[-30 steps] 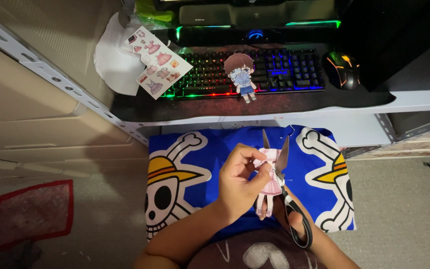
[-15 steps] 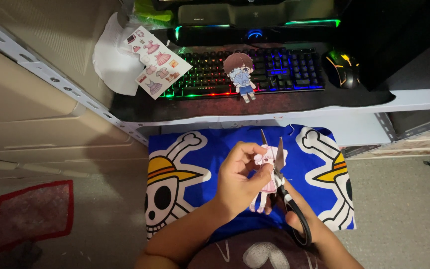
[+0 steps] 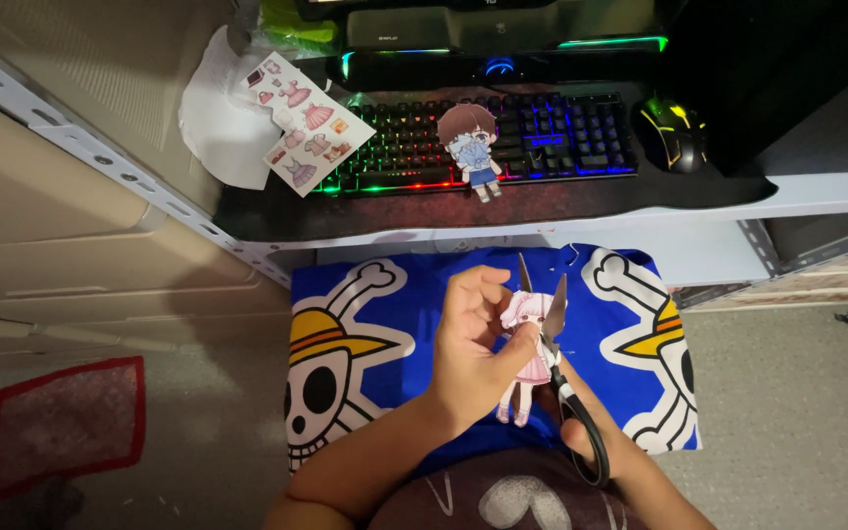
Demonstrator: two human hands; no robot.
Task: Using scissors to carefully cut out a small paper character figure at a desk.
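My left hand [image 3: 471, 345] pinches a small pink paper doll [image 3: 525, 365] over my lap, its legs hanging down. My right hand [image 3: 596, 437] holds black-handled scissors [image 3: 554, 344], mostly hidden behind the doll and the handles. The blades point up and stand apart on either side of the doll's head. Under both hands lies a blue cloth [image 3: 424, 294] printed with skulls in straw hats.
A second paper doll [image 3: 471, 147] with brown hair and blue clothes lies on the backlit keyboard [image 3: 542, 132]. A sheet of paper doll clothes [image 3: 298, 122] rests at the keyboard's left over a white paper [image 3: 210, 118]. A mouse [image 3: 671, 131] sits right. A red mat [image 3: 56, 422] lies on the floor.
The scissor blades have come together and spread apart again around the doll's head. My left hand has turned the doll slightly; both hands stay over my lap.
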